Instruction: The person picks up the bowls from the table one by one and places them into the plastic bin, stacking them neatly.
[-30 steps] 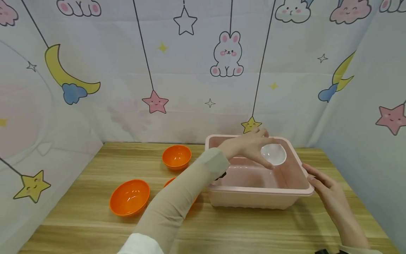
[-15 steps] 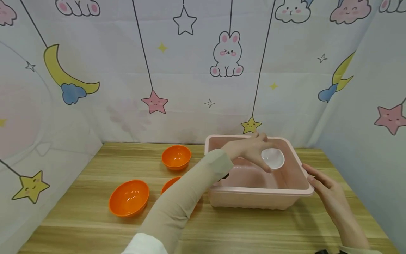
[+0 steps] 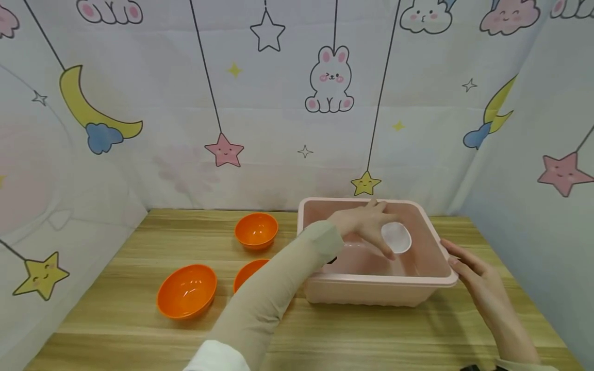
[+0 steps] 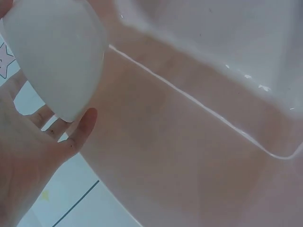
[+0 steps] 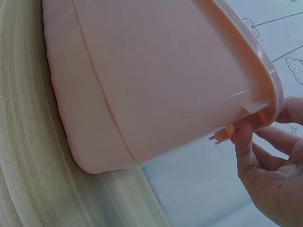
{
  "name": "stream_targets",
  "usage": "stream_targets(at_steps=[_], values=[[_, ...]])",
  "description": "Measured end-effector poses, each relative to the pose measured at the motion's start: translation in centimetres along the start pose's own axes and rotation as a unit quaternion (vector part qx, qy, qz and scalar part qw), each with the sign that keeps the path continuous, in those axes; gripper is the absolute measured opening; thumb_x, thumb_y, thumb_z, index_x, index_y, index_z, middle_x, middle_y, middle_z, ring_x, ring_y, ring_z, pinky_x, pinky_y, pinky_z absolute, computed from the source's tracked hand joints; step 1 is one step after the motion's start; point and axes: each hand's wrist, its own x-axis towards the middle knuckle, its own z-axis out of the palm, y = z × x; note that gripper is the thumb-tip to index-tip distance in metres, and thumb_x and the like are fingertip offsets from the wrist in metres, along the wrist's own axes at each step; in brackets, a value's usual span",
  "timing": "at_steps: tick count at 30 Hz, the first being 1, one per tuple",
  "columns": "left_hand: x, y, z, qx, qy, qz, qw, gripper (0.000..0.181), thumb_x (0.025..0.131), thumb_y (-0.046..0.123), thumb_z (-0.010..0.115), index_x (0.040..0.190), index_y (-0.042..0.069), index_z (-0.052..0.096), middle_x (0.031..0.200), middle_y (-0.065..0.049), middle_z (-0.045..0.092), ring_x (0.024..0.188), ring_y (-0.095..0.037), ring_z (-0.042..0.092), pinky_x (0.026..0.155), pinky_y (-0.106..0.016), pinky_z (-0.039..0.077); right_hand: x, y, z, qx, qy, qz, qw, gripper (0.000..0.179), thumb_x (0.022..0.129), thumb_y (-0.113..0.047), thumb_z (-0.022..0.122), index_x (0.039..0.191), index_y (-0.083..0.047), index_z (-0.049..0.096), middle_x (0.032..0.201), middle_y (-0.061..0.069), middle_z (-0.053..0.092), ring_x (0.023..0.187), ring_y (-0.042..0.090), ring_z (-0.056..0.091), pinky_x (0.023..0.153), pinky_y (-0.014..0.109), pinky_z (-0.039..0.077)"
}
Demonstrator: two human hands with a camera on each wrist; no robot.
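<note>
- Within the pink bin point(image 3: 371, 294), toward 2 o'clock from its middle: a white bowl point(image 3: 397, 238), contact with the bin's walls or floor impossible to tell.
- Pinched between thumb and fingers of the left hand point(image 3: 364, 225), reaching in over the bin from 8 o'clock.
- At 3 o'clock on the bin, the right hand point(image 3: 478, 273), thumb and fingers pinching the rim; just beside the fingertips, a small tab point(image 5: 220, 135) in the right wrist view.
- Toward 9 o'clock from the bin, a far orange bowl point(image 3: 257, 231), upright on the wood-grain worktop point(image 3: 362, 337).
- Between 8 and 9 o'clock, a middle orange bowl point(image 3: 247, 274), partly hidden behind the beige sleeve point(image 3: 274, 281).
- Farther out that way, a near orange bowl point(image 3: 186, 291).
- At 12 o'clock, behind the bin, a pale printed cloth point(image 3: 269, 113).
</note>
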Motion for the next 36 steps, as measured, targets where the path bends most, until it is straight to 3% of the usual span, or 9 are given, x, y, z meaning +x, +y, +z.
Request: stream_targets(at_steps=[8,14,21,27,36], values=[[0.5,0.0,0.6,0.02,0.002,-0.004,0.9998,0.092,0.068,0.074,0.068,0.146,0.042,0.031,0.159,0.0,0.019,0.147,-0.02,0.016,0.117,-0.043,0.025,-0.1,-0.1,0.2,-0.002,0.001,-0.002,1.0,0.045,0.101,-0.01,0.046,0.145,-0.004,0.04,0.133,-0.023,0.054,0.119,-0.014,0.048,0.089,0.004,0.04],[1.0,-0.1,1.3,0.036,0.002,0.005,0.9993,0.091,0.067,0.074,0.068,0.144,0.039,0.036,0.153,0.0,0.031,0.143,-0.019,0.025,0.118,-0.047,0.022,-0.1,-0.2,0.3,-0.002,0.007,-0.001,1.0,0.045,0.101,-0.01,0.046,0.145,-0.004,0.041,0.133,-0.024,0.055,0.119,-0.015,0.048,0.089,0.004,0.039],[1.4,-0.2,1.6,0.068,0.014,0.023,0.9973,0.087,0.068,0.074,0.067,0.142,0.038,0.04,0.141,0.004,0.043,0.13,-0.014,0.037,0.112,-0.043,0.029,-0.1,-0.3,0.3,-0.008,0.009,0.002,0.9999,0.045,0.101,-0.011,0.047,0.145,-0.005,0.041,0.132,-0.025,0.055,0.119,-0.015,0.047,0.089,0.004,0.039],[1.6,0.1,1.6,0.089,0.001,0.024,0.9957,0.086,0.068,0.073,0.067,0.142,0.038,0.039,0.141,0.004,0.041,0.13,-0.014,0.037,0.111,-0.038,0.031,0.0,-0.4,0.2,-0.011,0.006,0.008,0.9999,0.045,0.101,-0.013,0.046,0.145,-0.006,0.041,0.133,-0.025,0.054,0.12,-0.015,0.046,0.089,0.004,0.038],[1.8,0.4,1.9,0.102,-0.024,0.019,0.9943,0.089,0.067,0.073,0.069,0.144,0.041,0.035,0.143,0.001,0.038,0.132,-0.017,0.034,0.111,-0.041,0.032,-0.1,-0.4,0.2,-0.015,0.009,0.016,0.9997,0.046,0.101,-0.014,0.047,0.146,-0.007,0.04,0.133,-0.026,0.053,0.119,-0.016,0.046,0.089,0.004,0.039]])
